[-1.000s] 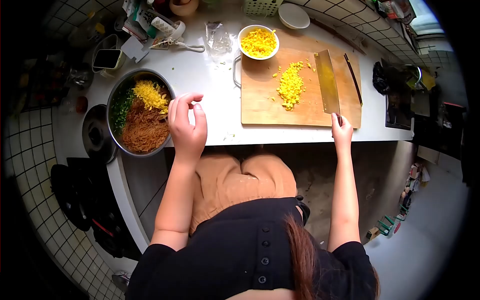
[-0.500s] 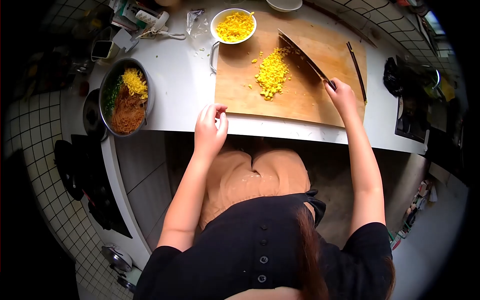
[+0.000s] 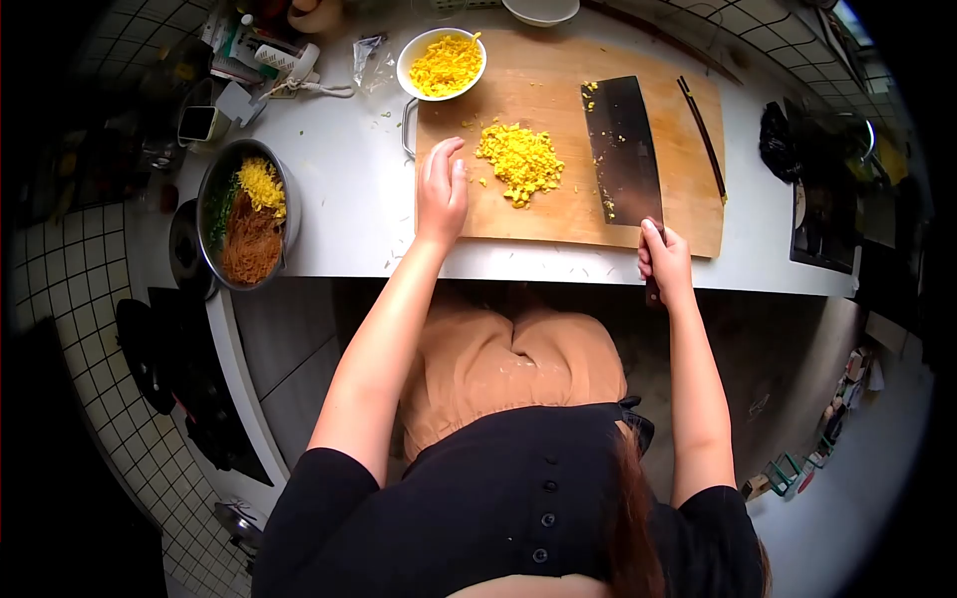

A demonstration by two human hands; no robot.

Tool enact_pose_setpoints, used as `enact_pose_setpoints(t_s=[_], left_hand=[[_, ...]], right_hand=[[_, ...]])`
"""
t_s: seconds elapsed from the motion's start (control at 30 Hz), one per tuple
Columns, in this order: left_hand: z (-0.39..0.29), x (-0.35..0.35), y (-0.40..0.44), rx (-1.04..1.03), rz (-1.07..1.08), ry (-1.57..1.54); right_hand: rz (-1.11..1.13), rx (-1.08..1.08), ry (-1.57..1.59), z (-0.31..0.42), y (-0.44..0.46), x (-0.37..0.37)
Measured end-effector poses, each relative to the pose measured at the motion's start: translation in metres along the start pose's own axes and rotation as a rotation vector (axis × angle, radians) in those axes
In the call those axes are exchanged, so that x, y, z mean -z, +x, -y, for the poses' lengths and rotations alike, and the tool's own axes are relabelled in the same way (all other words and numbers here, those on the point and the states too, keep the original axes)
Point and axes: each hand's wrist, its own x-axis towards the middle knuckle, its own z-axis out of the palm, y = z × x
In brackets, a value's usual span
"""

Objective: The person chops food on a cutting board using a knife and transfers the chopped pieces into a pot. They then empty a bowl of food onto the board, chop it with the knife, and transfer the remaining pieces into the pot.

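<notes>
My right hand (image 3: 666, 261) grips the handle of a cleaver (image 3: 626, 149), whose wide dark blade lies flat over the right part of the wooden cutting board (image 3: 558, 75). Yellow bits cling along the blade's left edge. A heap of chopped yellow food, like cooked egg (image 3: 520, 162), sits left of the blade, apart from it. My left hand (image 3: 440, 189) is over the board's left edge, fingers loosely bent and apart, holding nothing, just left of the heap. Beyond it, a white bowl (image 3: 403, 72) of yellow shreds stands at the board's back left corner.
A metal pot (image 3: 292, 214) with yellow, green and brown shredded food stands on the left of the counter (image 3: 344, 179). Dark chopsticks (image 3: 704, 140) lie along the board's right side. A plastic wrapper (image 3: 369, 60) and a white corded appliance (image 3: 289, 62) are at the back left.
The cleaver has turned from edge-on to flat, and my right hand has come down toward the counter's front edge. My left hand has moved up and right, onto the board's edge. The heap looks broader.
</notes>
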Motion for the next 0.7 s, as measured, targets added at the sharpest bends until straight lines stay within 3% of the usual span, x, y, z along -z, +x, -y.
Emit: enact_pose_setpoints(t_s=[0.23,0.43,0.7], left_hand=[[0.030,-0.036,0.042,-0.136,0.003,0.152],[0.039,-0.033,0.053,-0.147,0.054,0.155],[0.048,-0.036,0.053,-0.154,0.108,0.054]], right_hand=[[-0.251,-0.238,0.329,-0.050,-0.045,0.006],[-0.397,-0.201,0.385,-0.058,-0.044,0.036],[-0.383,-0.210,0.377,-0.061,-0.026,0.052]])
